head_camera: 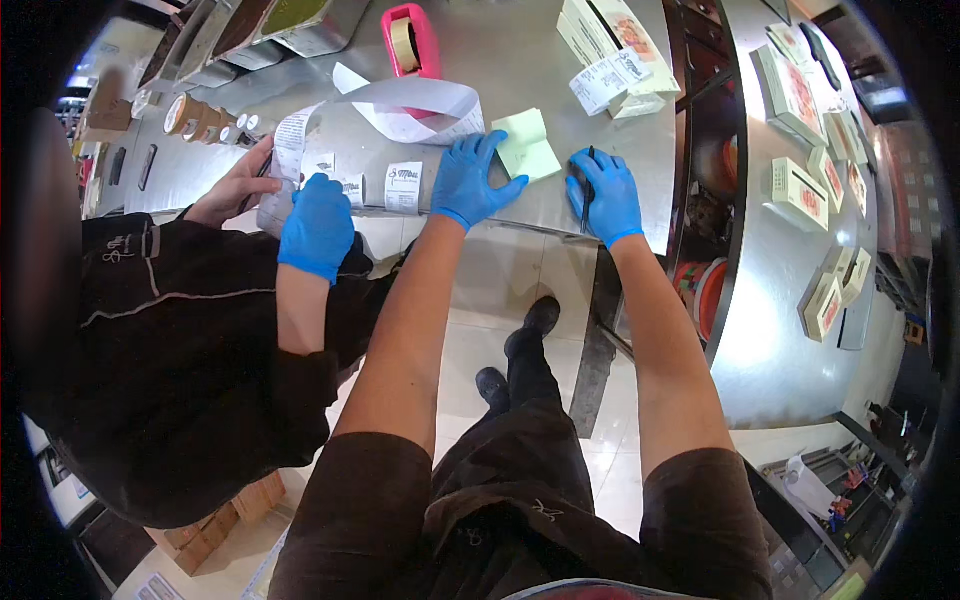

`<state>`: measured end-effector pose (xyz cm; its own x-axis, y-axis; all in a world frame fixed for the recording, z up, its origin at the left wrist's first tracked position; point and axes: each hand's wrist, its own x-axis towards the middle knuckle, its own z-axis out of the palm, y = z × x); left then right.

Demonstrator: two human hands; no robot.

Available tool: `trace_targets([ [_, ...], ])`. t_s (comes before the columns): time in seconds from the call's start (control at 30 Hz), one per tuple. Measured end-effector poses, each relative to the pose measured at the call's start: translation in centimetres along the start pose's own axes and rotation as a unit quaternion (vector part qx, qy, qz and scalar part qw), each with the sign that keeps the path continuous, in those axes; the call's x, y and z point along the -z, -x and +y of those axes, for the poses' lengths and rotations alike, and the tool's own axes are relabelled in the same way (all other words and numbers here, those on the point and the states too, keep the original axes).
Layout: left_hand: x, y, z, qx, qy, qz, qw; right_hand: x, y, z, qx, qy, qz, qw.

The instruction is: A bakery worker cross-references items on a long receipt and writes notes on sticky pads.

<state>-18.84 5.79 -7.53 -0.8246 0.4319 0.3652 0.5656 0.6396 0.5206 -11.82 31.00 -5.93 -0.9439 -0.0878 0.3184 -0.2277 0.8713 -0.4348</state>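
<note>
Both my hands wear blue gloves over a steel table [517,202]. My left hand [472,178] rests with spread fingers at the left edge of a pale green sticky note pad [526,145], thumb by its lower corner. Faint writing shows on the pad. To the pad's right, my right hand [604,195] holds a dark pen [587,191] between thumb and fingers, its lower end near the table's front edge. Left of my left hand lies a printed receipt [403,187]. Behind it a long paper strip [420,105] curls beside a pink tape dispenser [414,45].
At my left a co-worker [195,360] with one gloved hand handles a receipt strip [292,146]. Cartons [630,45] with a receipt stand at the back right. Metal containers [315,30] and lidded tubs [184,114] are back left. A second steel table [757,330] bears several boxes.
</note>
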Motion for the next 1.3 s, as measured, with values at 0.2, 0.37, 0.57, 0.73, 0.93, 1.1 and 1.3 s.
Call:
trace_targets([
  [0.2,0.4,-0.1,0.7,0.021,0.003,-0.013,1.0,-0.4,0.2,0.4,0.014,-0.008,0.018,1.0],
  [0.37,0.1,0.1,0.0,0.004,0.006,-0.008,1.0,-0.2,0.1,0.0,0.014,0.001,0.016,1.0],
  [0.57,0.3,-0.1,-0.1,0.007,0.003,-0.011,1.0,-0.4,-0.1,0.0,0.02,0.002,0.028,0.999],
  [0.73,0.4,-0.2,-0.2,0.006,-0.013,-0.013,1.0,-0.5,-0.3,0.1,0.023,-0.018,0.03,0.999],
  [0.93,0.6,-0.1,0.3,0.033,0.012,-0.031,0.999,0.2,-0.3,-0.2,0.029,-0.022,0.029,0.999],
  [1.1,0.6,-0.1,0.5,0.042,-0.004,-0.024,0.999,0.7,-0.5,0.2,0.018,-0.031,0.019,0.999],
  [1.3,1.7,-0.1,1.1,0.077,-0.024,-0.077,0.994,0.8,-0.9,0.2,-0.005,-0.049,-0.026,0.998],
])
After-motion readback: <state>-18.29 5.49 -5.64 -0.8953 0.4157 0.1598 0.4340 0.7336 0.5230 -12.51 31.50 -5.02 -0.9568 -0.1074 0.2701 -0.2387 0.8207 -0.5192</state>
